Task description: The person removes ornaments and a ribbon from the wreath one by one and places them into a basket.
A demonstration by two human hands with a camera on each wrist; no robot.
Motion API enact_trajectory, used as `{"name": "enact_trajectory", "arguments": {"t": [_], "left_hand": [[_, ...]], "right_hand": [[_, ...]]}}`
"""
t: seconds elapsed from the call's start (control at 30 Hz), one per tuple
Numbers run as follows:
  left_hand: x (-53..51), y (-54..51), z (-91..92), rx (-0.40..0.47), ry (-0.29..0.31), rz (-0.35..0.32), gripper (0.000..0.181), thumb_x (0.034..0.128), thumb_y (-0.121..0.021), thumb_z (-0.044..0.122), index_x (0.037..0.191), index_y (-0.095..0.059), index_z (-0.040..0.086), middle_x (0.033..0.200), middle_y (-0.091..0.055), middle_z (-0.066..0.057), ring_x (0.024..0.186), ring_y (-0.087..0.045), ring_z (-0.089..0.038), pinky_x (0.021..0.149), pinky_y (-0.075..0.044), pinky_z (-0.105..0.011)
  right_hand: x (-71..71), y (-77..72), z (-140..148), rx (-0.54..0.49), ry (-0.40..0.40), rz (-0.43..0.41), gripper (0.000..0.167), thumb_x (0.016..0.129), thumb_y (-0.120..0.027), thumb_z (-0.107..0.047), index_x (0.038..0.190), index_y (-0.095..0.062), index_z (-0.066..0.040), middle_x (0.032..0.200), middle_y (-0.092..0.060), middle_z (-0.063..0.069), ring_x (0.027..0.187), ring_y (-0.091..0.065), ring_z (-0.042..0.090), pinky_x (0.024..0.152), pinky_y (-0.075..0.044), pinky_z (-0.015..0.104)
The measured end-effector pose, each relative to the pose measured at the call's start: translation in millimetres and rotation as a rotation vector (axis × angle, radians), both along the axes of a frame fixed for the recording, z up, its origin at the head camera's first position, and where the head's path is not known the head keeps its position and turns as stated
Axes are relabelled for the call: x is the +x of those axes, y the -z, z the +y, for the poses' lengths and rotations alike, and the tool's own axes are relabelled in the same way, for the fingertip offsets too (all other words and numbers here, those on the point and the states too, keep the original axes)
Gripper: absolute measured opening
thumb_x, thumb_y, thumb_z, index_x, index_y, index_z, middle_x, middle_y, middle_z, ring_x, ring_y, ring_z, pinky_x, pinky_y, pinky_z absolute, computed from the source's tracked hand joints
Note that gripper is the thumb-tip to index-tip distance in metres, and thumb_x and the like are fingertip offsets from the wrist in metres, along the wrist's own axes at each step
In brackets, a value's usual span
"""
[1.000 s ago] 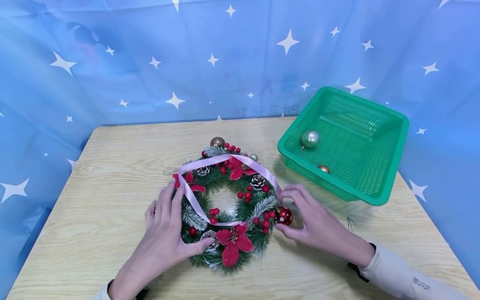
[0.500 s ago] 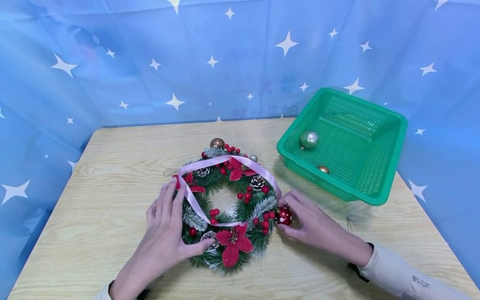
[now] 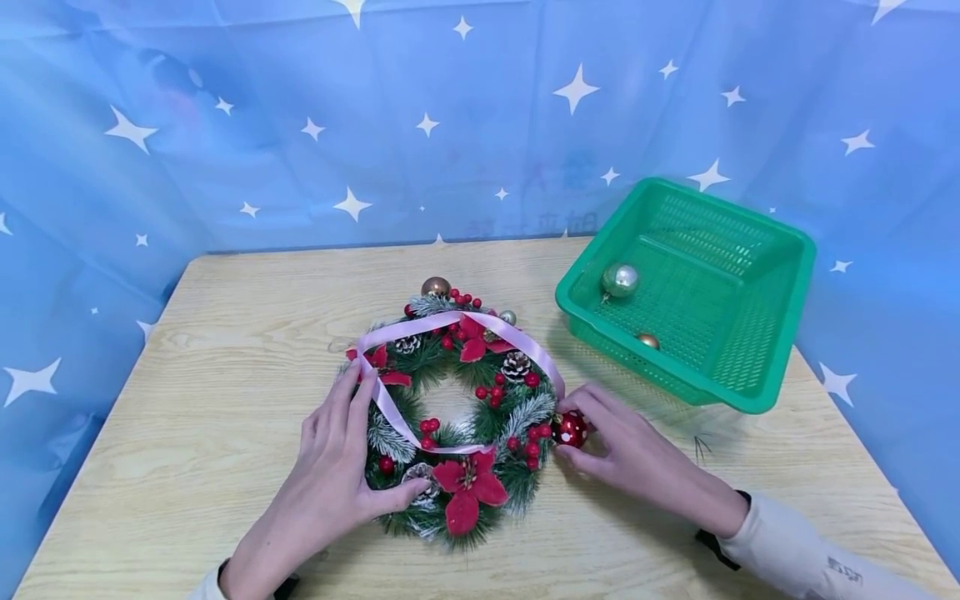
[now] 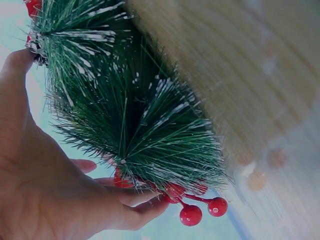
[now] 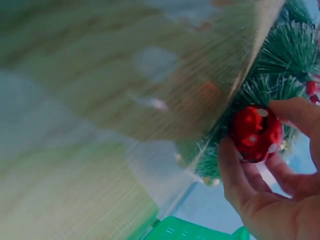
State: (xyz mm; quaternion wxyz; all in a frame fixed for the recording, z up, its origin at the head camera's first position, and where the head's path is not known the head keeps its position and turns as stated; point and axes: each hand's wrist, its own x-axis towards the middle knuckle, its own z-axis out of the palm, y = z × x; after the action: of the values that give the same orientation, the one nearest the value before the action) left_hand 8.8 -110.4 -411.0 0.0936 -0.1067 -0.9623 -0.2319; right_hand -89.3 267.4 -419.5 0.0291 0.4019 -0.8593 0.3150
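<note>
A green Christmas wreath [image 3: 397, 363] lies flat on the table, decorated with pine cones, red berries and red flowers. A pink ribbon [image 3: 537, 353] loops over it. My left hand [image 3: 330, 467] rests spread on the wreath's left side, thumb at the lower pine cone [image 3: 422, 483] and fingertips near the left red flower [image 3: 390, 375]. At the right edge, my right hand [image 3: 637, 458] holds a red bauble with white dots [image 5: 255, 133] between thumb and fingers, against the needles. The bauble's top is partly hidden by the fingers.
A green plastic basket [image 3: 783, 312] stands at the back right, holding a silver bauble [image 3: 620, 280] and a small copper bauble [image 3: 648, 341]. A brown bauble [image 3: 435, 287] and a small silver one [image 3: 507, 317] sit at the wreath's far edge. Loose dark needles [image 3: 702, 448] lie below the basket.
My right fingers have closed in around the red bauble at the wreath's edge. The left hand and the wreath have stayed nearly still.
</note>
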Motion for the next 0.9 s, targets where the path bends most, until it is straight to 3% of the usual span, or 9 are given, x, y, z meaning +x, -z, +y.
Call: {"name": "enact_trajectory", "arguments": {"t": [0.27,0.47,0.9], "left_hand": [[0.9,0.2,0.4,0.018,-0.006,-0.042,0.139,0.081,-0.082,0.077,0.175,-0.011,0.003,0.178,-0.012,-0.022,0.159,-0.02,-0.046,0.112,-0.026,-0.075],[0.5,-0.4,0.5,0.026,-0.003,-0.049,0.139,0.0813,-0.083,0.076,0.175,-0.008,0.004,0.178,-0.01,-0.021,0.16,-0.018,-0.046,0.113,-0.025,-0.075],[0.4,0.4,0.7,0.035,0.001,-0.055,0.139,0.0819,-0.084,0.073,0.175,-0.007,0.005,0.178,-0.008,-0.022,0.159,-0.019,-0.047,0.114,-0.024,-0.076]], "right_hand": [[-0.1,-11.2,0.6,-0.037,0.027,0.026,0.046,0.085,-0.094,-0.006,0.122,-0.068,-0.012,0.12,-0.065,-0.003,0.087,-0.065,0.009,0.067,-0.06,0.028],[-2.9,-25.5,2.4,-0.076,0.031,0.055,0.049,0.083,-0.093,-0.001,0.125,-0.069,-0.01,0.121,-0.066,-0.005,0.104,-0.068,0.012,0.083,-0.061,0.027],[-19.1,-61.4,15.9,-0.16,0.088,0.121,0.052,0.079,-0.094,0.005,0.124,-0.071,-0.008,0.122,-0.069,-0.001,0.11,-0.066,0.012,0.086,-0.057,0.016]]}}
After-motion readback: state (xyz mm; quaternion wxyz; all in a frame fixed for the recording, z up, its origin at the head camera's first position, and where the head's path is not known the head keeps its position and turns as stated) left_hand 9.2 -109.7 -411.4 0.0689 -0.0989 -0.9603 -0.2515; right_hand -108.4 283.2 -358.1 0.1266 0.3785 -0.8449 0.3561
